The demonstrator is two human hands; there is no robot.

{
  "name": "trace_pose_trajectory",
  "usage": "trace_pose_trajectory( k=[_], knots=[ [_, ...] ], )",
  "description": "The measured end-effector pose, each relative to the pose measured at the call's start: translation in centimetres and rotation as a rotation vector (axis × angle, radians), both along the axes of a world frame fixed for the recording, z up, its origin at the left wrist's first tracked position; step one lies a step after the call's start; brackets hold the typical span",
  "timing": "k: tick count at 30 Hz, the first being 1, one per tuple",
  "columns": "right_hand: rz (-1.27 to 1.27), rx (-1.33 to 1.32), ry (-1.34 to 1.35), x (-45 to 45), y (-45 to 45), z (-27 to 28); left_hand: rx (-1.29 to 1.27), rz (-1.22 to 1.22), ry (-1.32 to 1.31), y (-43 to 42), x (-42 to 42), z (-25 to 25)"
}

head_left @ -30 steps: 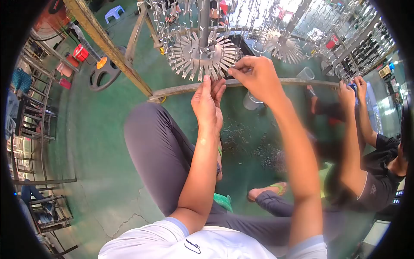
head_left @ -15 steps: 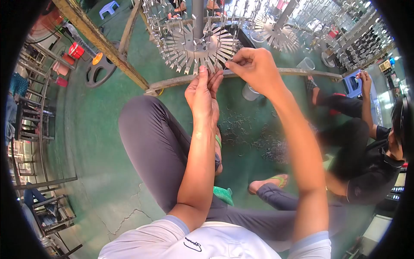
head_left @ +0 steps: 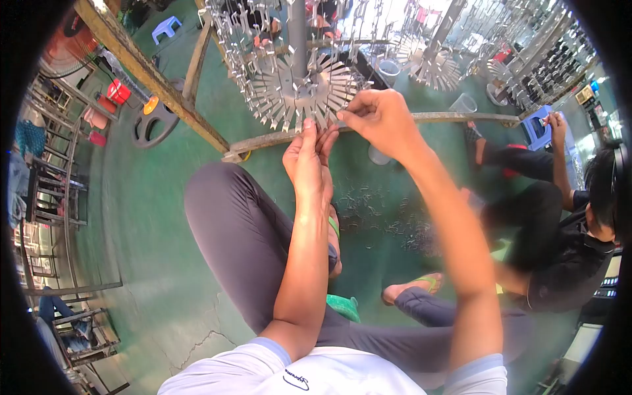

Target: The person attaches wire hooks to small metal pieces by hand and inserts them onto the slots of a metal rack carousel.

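Observation:
A round slotted metal disc [head_left: 283, 99] with flat radiating tines sits on a grey upright pole [head_left: 297, 39]. My left hand [head_left: 307, 161] is at the disc's near edge, its thumb against a tine and its fingers curled beneath the rim. Just right of it, my right hand [head_left: 385, 125] has thumb and index finger pinched together close to the rim. Anything between those fingertips is too small to make out. Chains of small bent metal pieces [head_left: 230, 52] hang around the pole above the disc.
A curved metal frame bar [head_left: 461, 118] runs behind my hands, joined to a slanted yellowish post [head_left: 151, 76]. Small metal bits [head_left: 415, 230] lie scattered on the green floor. At right sits a co-worker [head_left: 569, 257]. Another slotted disc [head_left: 428, 62] and plastic cups [head_left: 464, 103] stand beyond.
The view has shifted slightly, so the disc and both hands appear a little lower. My right hand stays pinched near the rim, and my left hand keeps its place at the edge.

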State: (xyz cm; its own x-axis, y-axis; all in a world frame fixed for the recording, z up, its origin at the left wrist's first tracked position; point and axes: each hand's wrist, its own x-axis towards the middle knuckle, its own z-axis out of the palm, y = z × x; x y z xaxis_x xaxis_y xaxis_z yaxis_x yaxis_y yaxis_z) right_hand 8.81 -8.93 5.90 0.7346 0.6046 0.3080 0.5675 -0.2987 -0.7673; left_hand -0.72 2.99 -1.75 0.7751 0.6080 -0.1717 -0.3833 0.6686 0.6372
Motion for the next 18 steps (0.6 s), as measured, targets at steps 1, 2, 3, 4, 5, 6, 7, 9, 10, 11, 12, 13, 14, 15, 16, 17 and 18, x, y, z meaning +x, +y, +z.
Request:
trace_pose_trajectory(
  k=[1, 2, 3, 4, 5, 6, 7, 9, 10, 11, 12, 13, 14, 15, 16, 17, 18],
  knots=[
    [-0.008, -0.001, -0.002, 0.1, 0.0, 0.1, 0.003, 0.011, 0.009, -0.1, -0.1, 0.0],
    [0.007, 0.019, 0.049, 0.3, -0.2, 0.0, 0.012, 0.018, 0.006, -0.3, -0.1, 0.2],
    [-0.005, 0.041, 0.046, 0.3, -0.1, -0.1, 0.023, 0.024, -0.005, -0.4, 0.1, 0.4],
    [-0.018, 0.063, 0.042, 0.0, 0.0, 0.0, 0.028, 0.030, -0.036, -0.5, 0.3, 0.1],
    [-0.029, 0.083, 0.042, -0.3, 0.0, 0.3, 0.034, 0.028, -0.047, -0.7, 0.3, 0.3],
    [-0.041, 0.090, 0.051, -0.8, -0.3, 0.7, 0.039, 0.026, -0.051, -0.9, 0.3, 0.4],
    [-0.052, 0.095, 0.063, -1.3, -0.6, 1.0, 0.042, 0.026, -0.054, -1.1, 0.4, 0.5],
    [-0.114, 0.087, 0.070, -2.0, -0.8, 1.7, 0.020, 0.006, -0.059, -1.0, 0.2, 0.5],
    [-0.167, 0.076, 0.069, -2.1, -1.1, 1.7, 0.009, -0.006, -0.054, -1.1, 0.5, 0.4],
    [-0.223, 0.063, 0.080, -2.4, -1.5, 1.6, 0.008, -0.006, -0.058, -1.2, 0.4, 0.2],
    [-0.313, 0.121, 0.116, -2.6, -1.6, 1.6, 0.007, -0.006, -0.063, -1.4, 0.6, 0.0],
    [-0.394, 0.196, 0.031, -2.2, -1.4, 1.0, 0.005, -0.007, -0.064, -1.6, 0.6, -0.4],
    [-0.475, 0.268, -0.054, -1.5, -1.1, 0.0, 0.019, -0.010, -0.084, -1.9, 0.8, -1.1],
    [-0.553, 0.332, -0.134, -1.1, -1.0, -0.9, -0.044, -0.028, -0.126, -2.1, 0.6, -1.8],
    [-0.542, 0.356, -0.088, -1.0, -0.8, -0.6, -0.106, -0.044, -0.174, -2.1, 0.6, -1.9],
    [-0.505, 0.356, -0.089, -0.6, -0.7, -0.5, -0.168, -0.058, -0.221, -2.1, 0.6, -2.0],
    [-0.467, 0.357, -0.087, -0.3, -0.5, -0.7, -0.246, -0.078, -0.212, -2.1, 0.6, -2.0]
  ],
)
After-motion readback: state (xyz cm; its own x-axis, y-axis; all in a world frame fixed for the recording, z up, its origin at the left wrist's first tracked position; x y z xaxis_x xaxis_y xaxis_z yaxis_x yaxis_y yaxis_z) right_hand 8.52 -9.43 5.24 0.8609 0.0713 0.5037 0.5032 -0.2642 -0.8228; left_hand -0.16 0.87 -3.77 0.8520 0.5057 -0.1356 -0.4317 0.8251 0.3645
